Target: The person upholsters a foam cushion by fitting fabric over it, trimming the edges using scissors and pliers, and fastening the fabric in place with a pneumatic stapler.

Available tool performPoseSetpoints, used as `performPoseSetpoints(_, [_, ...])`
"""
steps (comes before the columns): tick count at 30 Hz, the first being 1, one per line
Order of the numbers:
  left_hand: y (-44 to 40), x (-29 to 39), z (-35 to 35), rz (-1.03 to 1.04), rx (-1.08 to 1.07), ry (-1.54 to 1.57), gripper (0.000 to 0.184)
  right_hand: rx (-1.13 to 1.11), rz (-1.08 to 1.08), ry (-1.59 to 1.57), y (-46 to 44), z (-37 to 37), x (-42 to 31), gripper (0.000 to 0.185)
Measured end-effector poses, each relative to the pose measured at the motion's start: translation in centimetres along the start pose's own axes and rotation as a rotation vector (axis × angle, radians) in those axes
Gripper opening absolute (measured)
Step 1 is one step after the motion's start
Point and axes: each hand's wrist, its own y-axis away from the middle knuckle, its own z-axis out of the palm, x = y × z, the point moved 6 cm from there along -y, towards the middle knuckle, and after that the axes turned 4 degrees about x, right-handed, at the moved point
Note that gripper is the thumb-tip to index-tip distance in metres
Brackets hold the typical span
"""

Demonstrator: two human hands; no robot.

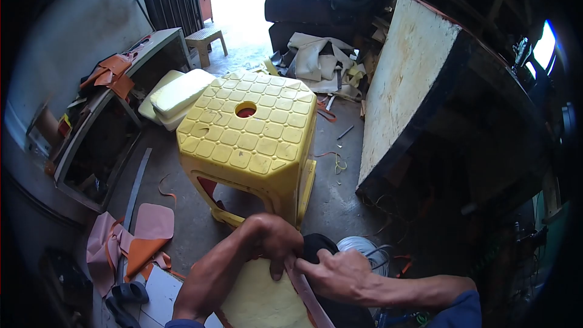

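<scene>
A pale yellow foam pad (264, 297) lies low in front of me, with a pink strip of material (306, 294) along its right edge. My left hand (280, 240) bends over the pad's far corner, its thumb pressing on the foam and its fingers closed on the pink strip. From the right, my right hand (340, 272) meets it with the fingers pinched at the same strip. Whether a small tool sits in the right fingers is hidden.
A yellow plastic stool (249, 124) stands just ahead. Pink and orange material scraps (149, 240), sandals (129, 296) and a metal strip (138, 185) lie on the left. Foam cushions (179, 94) rest behind the stool. A large tilted panel (410, 79) and coiled cable (364, 249) are on the right.
</scene>
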Motion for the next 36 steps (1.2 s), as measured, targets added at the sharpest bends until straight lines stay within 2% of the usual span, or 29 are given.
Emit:
performPoseSetpoints(1, [0.3,0.2,-0.2,-0.006,0.004,0.002,0.058,0.065,-0.009,0.041,0.3,-0.2,-0.1,0.032])
performPoseSetpoints(3, [0.4,0.5,0.1,-0.092,-0.077,-0.012,0.058,0.035,-0.125,-0.187,-1.4,1.1,2.3,0.031])
performPoseSetpoints(4, [0.0,-0.2,0.6,-0.093,-0.074,-0.013,0.058,0.076,-0.124,-0.152,-0.7,1.3,2.3,0.029])
performPoseSetpoints(6, [-1.3,-1.7,1.0,0.035,0.036,-0.006,0.057,0.146,-0.163,-0.169,-0.6,0.7,2.1,0.026])
performPoseSetpoints(7, [-1.6,-1.8,1.3,0.032,0.024,0.002,0.057,0.143,-0.163,-0.184,-0.8,1.6,2.8,0.026])
performPoseSetpoints(9, [-2.0,-1.4,1.0,0.050,-0.021,-0.070,0.046,0.066,-0.179,-0.493,-1.3,3.3,4.1,0.025])
performPoseSetpoints(11, [0.0,0.6,-0.8,0.031,0.010,-0.066,0.046,0.123,-0.184,-0.295,-0.5,1.5,3.1,0.022])
performPoseSetpoints(13, [-0.3,0.9,-0.1,0.028,-0.017,-0.061,0.046,-0.034,-0.138,-0.867,-1.6,4.0,4.9,0.021])
performPoseSetpoints(14, [-1.3,0.3,0.2,0.097,0.020,-0.069,0.047,-0.068,-0.114,-0.756,-1.4,3.5,4.8,0.024])
performPoseSetpoints(15, [-1.0,0.7,-0.4,0.162,0.070,-0.077,0.048,-0.025,-0.146,-0.449,-0.8,2.4,4.2,0.028])
performPoseSetpoints(16, [-0.1,1.0,-0.6,0.067,-0.011,0.032,0.050,-0.029,-0.164,-0.473,-1.2,2.1,4.6,0.029])
performPoseSetpoints(17, [-0.9,0.7,0.0,0.071,-0.030,0.045,0.050,-0.039,-0.158,-0.537,-0.8,2.8,4.5,0.031])
performPoseSetpoints(19, [-1.5,1.2,-0.2,0.090,-0.020,-0.078,0.054,-0.258,-0.071,-1.017,-2.2,4.0,4.7,0.034])
performPoseSetpoints(21, [-0.8,1.2,-1.0,0.046,-0.026,-0.046,0.055,-0.398,0.016,-0.721,-1.6,3.4,5.4,0.041])
performPoseSetpoints(23, [-0.5,1.3,-0.3,0.014,-0.065,0.022,0.056,-0.294,-0.036,-0.935,-1.5,4.7,5.7,0.041])
performPoseSetpoints(24, [-0.8,1.1,-0.5,0.047,-0.036,0.002,0.058,-0.395,0.036,-1.073,-1.7,5.6,5.8,0.041])
performPoseSetpoints(25, [-0.9,1.1,-1.1,0.080,0.005,-0.020,0.060,-0.389,0.037,-1.070,-1.5,5.3,5.6,0.041])
performPoseSetpoints(27, [-1.1,-0.1,-1.5,0.033,0.026,-0.041,0.066,-0.254,0.058,-0.710,-1.2,2.9,5.8,0.042])
performPoseSetpoints(28, [-1.6,-0.7,-1.3,0.095,0.052,0.036,0.069,-0.210,0.017,-0.573,-1.2,1.8,5.6,0.035])
performPoseSetpoints(29, [-2.1,-1.0,-1.2,0.159,0.071,0.118,0.071,-0.214,0.024,-0.578,-0.4,1.4,4.9,0.035])
performPoseSetpoints(31, [-2.0,-0.9,-1.2,0.134,0.061,0.103,0.072,0.096,-0.046,-0.090,0.1,-1.8,3.8,0.026])
performPoseSetpoints(36, [-1.5,-1.0,-1.4,0.114,0.056,0.069,0.072,0.138,-0.080,-0.010,-0.1,-1.5,2.7,0.020])
